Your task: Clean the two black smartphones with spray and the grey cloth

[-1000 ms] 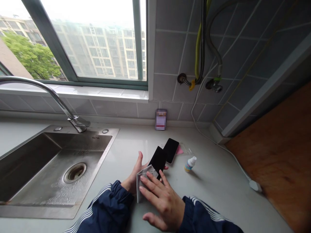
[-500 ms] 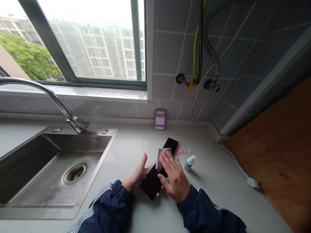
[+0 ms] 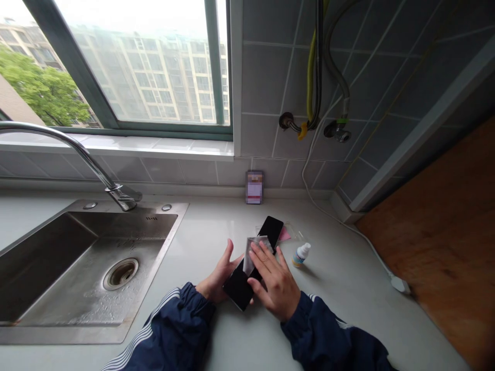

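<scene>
My left hand (image 3: 218, 275) holds a black smartphone (image 3: 237, 289) from below, fingers behind it and the thumb standing up apart at its left side. A thin grey-white wiping cloth (image 3: 251, 255) lies over the phone's upper part. My right hand (image 3: 276, 283) has this cloth under its outstretched fingers and presses it against the screen. Just beyond the cloth, a second black phone-like slab (image 3: 274, 228) rests on the counter, its near end hidden. Right of it stands a small white spray bottle (image 3: 301, 254) with a coloured label.
A clear plastic wrapper with a pink piece (image 3: 285, 234) lies behind the hands. Another phone (image 3: 254, 188) leans upright on the tiled wall. A steel sink (image 3: 181, 219) with a tap (image 3: 119, 196) is on the left. A white cable (image 3: 358, 234) crosses the counter (image 3: 348, 309) at right.
The held phone has shifted slightly up and away from me. My right hand and the cloth have slid a little to the left across it.
</scene>
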The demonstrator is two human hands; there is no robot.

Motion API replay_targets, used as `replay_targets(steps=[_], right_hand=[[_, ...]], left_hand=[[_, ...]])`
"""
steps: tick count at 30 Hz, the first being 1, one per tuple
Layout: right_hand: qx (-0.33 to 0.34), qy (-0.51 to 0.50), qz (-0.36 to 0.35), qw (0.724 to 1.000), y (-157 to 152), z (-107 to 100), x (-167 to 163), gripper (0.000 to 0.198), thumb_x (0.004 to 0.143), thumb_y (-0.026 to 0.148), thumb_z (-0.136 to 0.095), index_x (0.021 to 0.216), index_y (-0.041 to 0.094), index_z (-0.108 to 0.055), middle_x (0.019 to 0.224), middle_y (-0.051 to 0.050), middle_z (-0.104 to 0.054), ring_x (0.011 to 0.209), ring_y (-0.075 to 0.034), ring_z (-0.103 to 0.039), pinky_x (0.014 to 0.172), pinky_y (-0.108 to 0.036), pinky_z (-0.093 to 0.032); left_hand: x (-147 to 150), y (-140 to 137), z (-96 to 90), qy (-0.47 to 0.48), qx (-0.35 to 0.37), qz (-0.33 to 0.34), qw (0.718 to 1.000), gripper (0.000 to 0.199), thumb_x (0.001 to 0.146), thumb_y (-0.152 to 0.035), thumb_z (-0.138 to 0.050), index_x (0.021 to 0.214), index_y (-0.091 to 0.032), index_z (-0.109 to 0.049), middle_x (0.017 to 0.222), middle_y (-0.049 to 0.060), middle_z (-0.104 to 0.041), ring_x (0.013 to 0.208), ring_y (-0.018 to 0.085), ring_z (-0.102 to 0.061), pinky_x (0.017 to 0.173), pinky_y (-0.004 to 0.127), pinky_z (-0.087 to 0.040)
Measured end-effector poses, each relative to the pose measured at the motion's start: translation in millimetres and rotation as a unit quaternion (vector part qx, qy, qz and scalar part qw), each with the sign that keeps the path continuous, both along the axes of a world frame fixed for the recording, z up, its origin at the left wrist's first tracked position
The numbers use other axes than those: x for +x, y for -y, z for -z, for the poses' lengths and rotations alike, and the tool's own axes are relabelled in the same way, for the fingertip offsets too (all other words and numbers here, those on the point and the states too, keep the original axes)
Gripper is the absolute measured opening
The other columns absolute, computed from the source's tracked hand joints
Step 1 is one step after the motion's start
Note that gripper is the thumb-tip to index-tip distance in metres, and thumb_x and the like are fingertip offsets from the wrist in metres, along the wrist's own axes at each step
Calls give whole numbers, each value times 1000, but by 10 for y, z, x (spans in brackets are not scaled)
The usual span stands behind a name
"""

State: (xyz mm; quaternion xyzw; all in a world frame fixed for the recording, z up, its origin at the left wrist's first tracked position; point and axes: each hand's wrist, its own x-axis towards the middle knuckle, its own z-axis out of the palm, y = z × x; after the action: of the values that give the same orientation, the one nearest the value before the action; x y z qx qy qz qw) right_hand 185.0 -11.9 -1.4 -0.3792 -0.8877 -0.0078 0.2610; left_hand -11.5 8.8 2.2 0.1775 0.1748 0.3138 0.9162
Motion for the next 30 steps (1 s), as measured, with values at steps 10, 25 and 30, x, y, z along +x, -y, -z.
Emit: replay_targets(steps=[10, 25, 30], right_hand=[[-12, 24, -116, 993, 157, -43, -97, 64, 100, 39, -53, 156, 12, -38, 162, -13, -35, 155, -33, -20, 124, -64, -16], [-8, -23, 32, 999, -64, 35, 20, 70, 102, 30, -48, 163, 16, -18, 164, -13, -32, 154, -32, -26, 119, -60, -34], [-4, -39, 60, 997, -106, 43, 51, 70, 103, 30, -46, 164, 16, -15, 163, -15, -33, 153, -33, -28, 116, -62, -36]], left_hand=[[12, 29, 28, -97, -69, -36, 992, 94, 86, -83, -41, 142, -9, -53, 107, 19, -74, 91, 31, -73, 70, 32, -55], [-11, -6, -10, -8, 28, 45, 999, 86, 91, -80, -29, 161, -29, -25, 131, 18, -65, 95, 31, -72, 70, 40, -58], [-5, 10, -41, -16, 31, 46, 998, 87, 91, -81, -27, 161, -28, -27, 127, 18, -67, 100, 33, -71, 80, 46, -58]])
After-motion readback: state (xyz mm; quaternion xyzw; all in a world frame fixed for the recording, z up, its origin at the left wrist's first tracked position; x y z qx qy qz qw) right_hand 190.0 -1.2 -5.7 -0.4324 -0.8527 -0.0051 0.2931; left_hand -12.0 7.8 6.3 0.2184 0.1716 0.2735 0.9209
